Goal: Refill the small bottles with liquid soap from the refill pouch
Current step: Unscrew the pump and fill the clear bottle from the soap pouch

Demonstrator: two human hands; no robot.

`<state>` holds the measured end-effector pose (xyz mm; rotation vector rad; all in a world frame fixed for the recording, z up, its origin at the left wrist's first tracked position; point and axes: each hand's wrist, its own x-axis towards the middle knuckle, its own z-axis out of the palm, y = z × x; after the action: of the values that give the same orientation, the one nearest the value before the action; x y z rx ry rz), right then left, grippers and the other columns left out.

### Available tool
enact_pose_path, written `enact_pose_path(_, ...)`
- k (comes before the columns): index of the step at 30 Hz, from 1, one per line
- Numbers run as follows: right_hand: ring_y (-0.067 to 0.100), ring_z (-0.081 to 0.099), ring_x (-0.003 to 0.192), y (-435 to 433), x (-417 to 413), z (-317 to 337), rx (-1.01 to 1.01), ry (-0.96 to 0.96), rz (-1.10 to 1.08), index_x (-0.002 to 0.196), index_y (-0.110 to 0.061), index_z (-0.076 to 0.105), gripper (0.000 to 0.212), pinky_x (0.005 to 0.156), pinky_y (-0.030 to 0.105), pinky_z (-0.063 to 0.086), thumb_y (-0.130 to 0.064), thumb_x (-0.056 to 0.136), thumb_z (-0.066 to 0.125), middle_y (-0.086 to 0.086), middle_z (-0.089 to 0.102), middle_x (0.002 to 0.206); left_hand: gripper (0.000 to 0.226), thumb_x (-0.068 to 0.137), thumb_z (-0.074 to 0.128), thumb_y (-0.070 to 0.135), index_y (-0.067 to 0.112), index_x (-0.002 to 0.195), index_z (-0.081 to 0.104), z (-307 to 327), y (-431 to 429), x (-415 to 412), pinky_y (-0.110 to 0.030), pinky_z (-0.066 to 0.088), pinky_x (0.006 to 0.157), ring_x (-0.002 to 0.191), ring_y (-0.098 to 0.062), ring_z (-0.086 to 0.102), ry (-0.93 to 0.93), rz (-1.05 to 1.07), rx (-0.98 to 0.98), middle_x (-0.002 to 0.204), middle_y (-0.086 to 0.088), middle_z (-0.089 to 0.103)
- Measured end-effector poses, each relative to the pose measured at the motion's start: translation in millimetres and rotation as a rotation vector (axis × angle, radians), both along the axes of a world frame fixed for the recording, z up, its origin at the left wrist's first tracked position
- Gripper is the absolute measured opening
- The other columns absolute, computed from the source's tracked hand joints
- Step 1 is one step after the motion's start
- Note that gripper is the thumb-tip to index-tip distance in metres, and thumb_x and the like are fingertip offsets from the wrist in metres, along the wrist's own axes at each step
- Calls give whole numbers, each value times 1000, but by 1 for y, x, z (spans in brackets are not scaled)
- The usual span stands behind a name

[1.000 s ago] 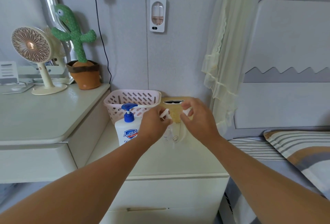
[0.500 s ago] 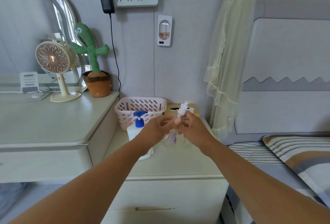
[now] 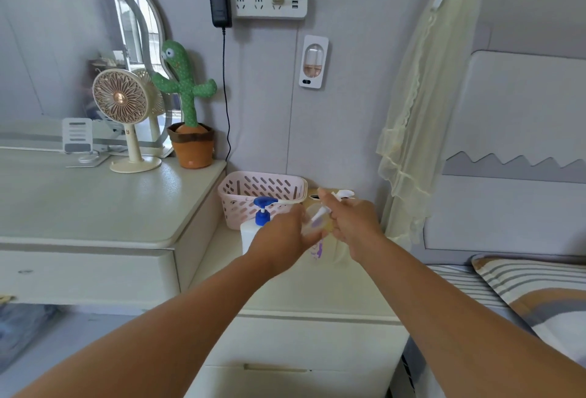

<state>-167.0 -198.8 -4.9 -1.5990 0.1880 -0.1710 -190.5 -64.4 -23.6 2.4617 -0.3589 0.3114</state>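
Small clear bottle point(image 3: 312, 230) was held over the worktop point(image 3: 285, 286), left hand point(image 3: 280, 237) curled round it, right hand point(image 3: 353, 223) pinched its white pump top point(image 3: 344, 193), big soap bottle point(image 3: 262, 217) stood just beside.

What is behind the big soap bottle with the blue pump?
The pink basket stands right behind the pump bottle. The left hand, gripping a small clear bottle, covers part of the pump bottle, so what lies behind there cannot be seen.
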Motion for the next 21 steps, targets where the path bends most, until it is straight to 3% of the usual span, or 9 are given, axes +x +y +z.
enact_pose_path(4,17,44,53,2,6,-6,-83,-40,14,76,0,62,44,53,30,42,-43,79,72,7,49,60,33,92,55,45,13,92,49,0,4,2,-21,41,45,46,-11,48,280,-194,-312,66,-3,55)
enact_pose_path(6,23,55,66,0,7,-9,-61,-70,89,89,5,64,50,68,38,53,-44,80,70,14,61,75,35,93,54,44,10,87,50,1,10,0,-22,42,47,47,-14,48,427,-304,-530,66,-5,54)
enact_pose_path(8,24,60,75,-2,5,-9,13,-94,193,95,-3,69,38,78,40,54,-39,85,68,14,65,84,39,92,53,47,8,95,53,0,13,-2,-24,44,51,51,-15,48,513,-374,-647,70,-6,54)
enact_pose_path(12,20,67,81,-1,0,-13,206,-75,263,97,-15,70,18,79,37,55,-30,87,67,4,71,84,48,89,54,51,5,103,49,-8,6,0,-24,47,55,52,-15,52,396,-306,-590,69,-5,59)
enact_pose_path(15,17,68,78,2,0,-20,334,-23,214,92,-16,69,16,75,35,55,-27,82,73,0,71,78,57,78,52,63,15,107,45,-17,1,2,-29,50,66,60,-14,58,341,-252,-531,77,-6,65)
enact_pose_path(19,22,68,97,3,0,-25,387,-1,221,105,-12,69,20,89,38,54,-25,90,63,8,73,102,41,88,56,49,11,103,52,-24,5,3,-29,52,77,85,-15,64,458,-199,-678,94,-5,67)
enact_pose_path(21,22,67,97,3,-1,-24,359,-28,265,107,-13,68,22,92,39,52,-26,92,61,6,73,100,31,88,60,43,14,96,56,-24,8,4,-30,51,78,86,-15,61,474,-187,-702,91,-1,65)
